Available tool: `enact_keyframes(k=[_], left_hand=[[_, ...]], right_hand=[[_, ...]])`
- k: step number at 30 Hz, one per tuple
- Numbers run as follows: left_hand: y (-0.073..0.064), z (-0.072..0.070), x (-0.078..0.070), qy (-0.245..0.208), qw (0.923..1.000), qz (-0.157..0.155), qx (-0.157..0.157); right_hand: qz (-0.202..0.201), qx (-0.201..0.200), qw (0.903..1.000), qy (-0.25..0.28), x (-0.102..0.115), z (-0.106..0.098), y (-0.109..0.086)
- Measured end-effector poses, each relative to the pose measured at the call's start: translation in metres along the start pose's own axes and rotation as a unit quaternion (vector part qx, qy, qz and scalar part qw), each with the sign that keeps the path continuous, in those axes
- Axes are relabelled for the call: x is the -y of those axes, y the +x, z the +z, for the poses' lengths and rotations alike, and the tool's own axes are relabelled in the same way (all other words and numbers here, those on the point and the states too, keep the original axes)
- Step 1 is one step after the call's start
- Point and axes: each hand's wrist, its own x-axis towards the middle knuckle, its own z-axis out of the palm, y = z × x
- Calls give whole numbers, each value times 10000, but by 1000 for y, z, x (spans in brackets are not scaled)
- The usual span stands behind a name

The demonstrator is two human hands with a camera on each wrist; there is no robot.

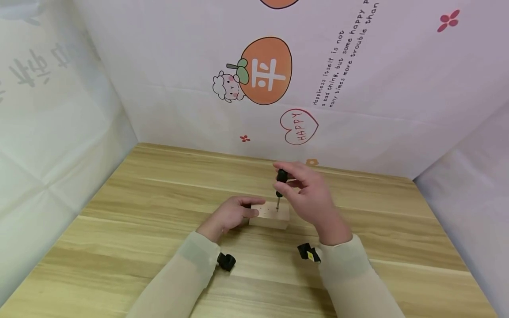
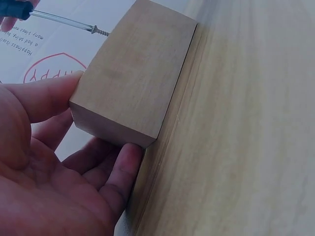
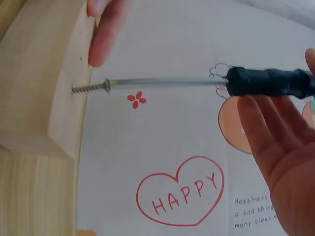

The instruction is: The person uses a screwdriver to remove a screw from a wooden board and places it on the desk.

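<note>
A pale wooden block (image 1: 268, 221) lies on the table, several small holes in its top face. My left hand (image 1: 230, 214) holds the block's left end; in the left wrist view its fingers (image 2: 54, 96) touch the block's edges. Partly sunk in the top, near the right end, a screw (image 3: 91, 88) stands upright with much of its thread showing. The tip of a screwdriver (image 3: 167, 82) meets the screw's head. Thumb and fingers of my right hand (image 1: 312, 194) are around the screwdriver's black handle (image 1: 282, 176), which is held upright above the block.
Wood-grain table (image 1: 159, 190) surrounds the block on all sides. Behind it rises a white printed cloth (image 1: 179, 110), with more white cloth at left and right. Black wrist cameras sit on the left cuff (image 1: 195, 254) and the right cuff (image 1: 346, 256).
</note>
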Motion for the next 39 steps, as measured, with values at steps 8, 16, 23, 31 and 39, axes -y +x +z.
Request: enact_keyframes(k=[8, 16, 23, 31, 39], left_hand=[[-1, -1, -1, 5, 10000, -16, 2], [-1, -2, -3, 74, 10000, -57, 32], [-3, -1, -4, -12, 10000, -89, 15], [-2, -1, -3, -4, 10000, -83, -4], [1, -2, -1, 97, 9999, -102, 8]], right_hand=[[173, -474, 9987, 81, -2, 10, 0], [-233, 60, 9881, 1516, -7, 7, 0], [-825, -343, 9958, -183, -5, 12, 1], [-732, -826, 9922, -582, 2, 13, 3], [-285, -18, 9947, 993, 0, 9, 2]])
